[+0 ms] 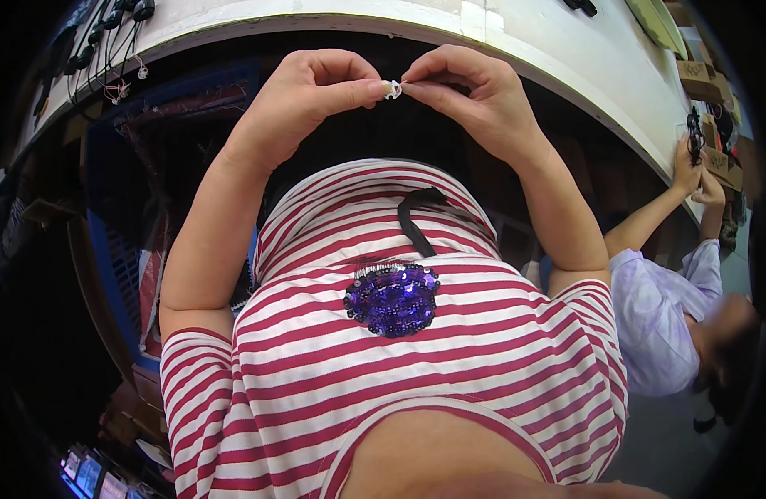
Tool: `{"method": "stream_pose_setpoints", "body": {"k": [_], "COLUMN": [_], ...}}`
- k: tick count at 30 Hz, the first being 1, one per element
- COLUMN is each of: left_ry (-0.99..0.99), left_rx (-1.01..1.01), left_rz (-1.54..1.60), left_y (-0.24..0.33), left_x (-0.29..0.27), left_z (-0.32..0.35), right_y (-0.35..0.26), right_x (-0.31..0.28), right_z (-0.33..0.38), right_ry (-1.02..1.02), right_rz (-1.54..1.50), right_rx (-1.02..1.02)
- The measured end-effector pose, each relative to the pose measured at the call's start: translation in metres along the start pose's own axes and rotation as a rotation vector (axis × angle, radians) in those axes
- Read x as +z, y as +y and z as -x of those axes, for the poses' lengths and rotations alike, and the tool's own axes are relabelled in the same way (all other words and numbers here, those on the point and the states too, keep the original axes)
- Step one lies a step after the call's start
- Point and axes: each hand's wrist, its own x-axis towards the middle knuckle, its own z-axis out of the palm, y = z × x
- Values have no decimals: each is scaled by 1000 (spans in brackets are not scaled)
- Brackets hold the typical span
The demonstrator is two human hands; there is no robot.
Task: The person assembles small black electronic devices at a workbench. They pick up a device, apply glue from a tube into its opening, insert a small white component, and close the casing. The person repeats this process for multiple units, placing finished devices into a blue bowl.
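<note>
Head view shows the left hand [304,96] and right hand [474,96] meeting in front of the chest, just below the white table edge [516,46]; both pinch one small white piece [392,89] between thumb and fingertips, other fingers curled narrow; what the piece is cannot be told; black cables [108,37] hang at the table's far left; brown cardboard boxes [706,83] sit at the right rim, where a co-worker's hands [697,175] hold a black cable bundle [694,133].

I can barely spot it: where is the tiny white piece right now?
In the head view, the tiny white piece sits top centre, pinched between left hand and right hand, below the white table edge.
</note>
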Motion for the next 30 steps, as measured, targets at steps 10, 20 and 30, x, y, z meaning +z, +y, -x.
{"method": "stream_pose_setpoints", "body": {"k": [10,20,30], "left_ry": [155,144,31], "left_rx": [67,-1,56], "left_rz": [249,402,213], "left_y": [0,6,14], "left_x": [48,56,32], "left_z": [2,-2,7], "right_y": [3,2,-4], "right_x": [0,-2,7], "right_z": [34,45,30], "right_ry": [411,401,328], "right_rz": [552,464,174], "right_rx": [-565,-515,-241]}}
